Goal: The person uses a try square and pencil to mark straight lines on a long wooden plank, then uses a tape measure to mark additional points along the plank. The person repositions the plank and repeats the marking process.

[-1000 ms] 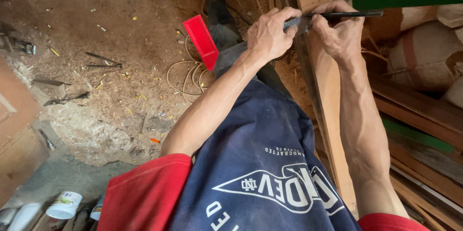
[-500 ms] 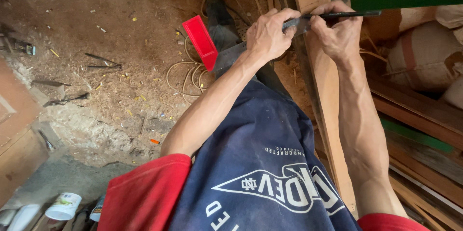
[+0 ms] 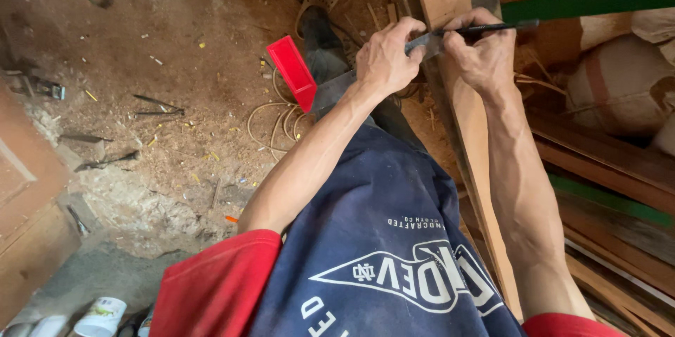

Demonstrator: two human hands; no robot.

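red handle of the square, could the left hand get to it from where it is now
Probably yes: the left hand presses the metal blade on the plank, and the red handle sticks out unobstructed at the blade's other end.

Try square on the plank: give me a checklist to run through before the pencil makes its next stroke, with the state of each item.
1. Left hand presses the try square onto the plank: ok.
2. Red stock seated tight against the plank edge: not ok, it hangs off to the side, apart from the plank.
3. Right hand grips the pencil: ok.
4. Pencil tip against the blade edge: cannot tell, fingers hide it.
5. Plank supported and steady: cannot tell, its supports are out of view.
6. Cord on the floor clear of the foot: cannot tell.
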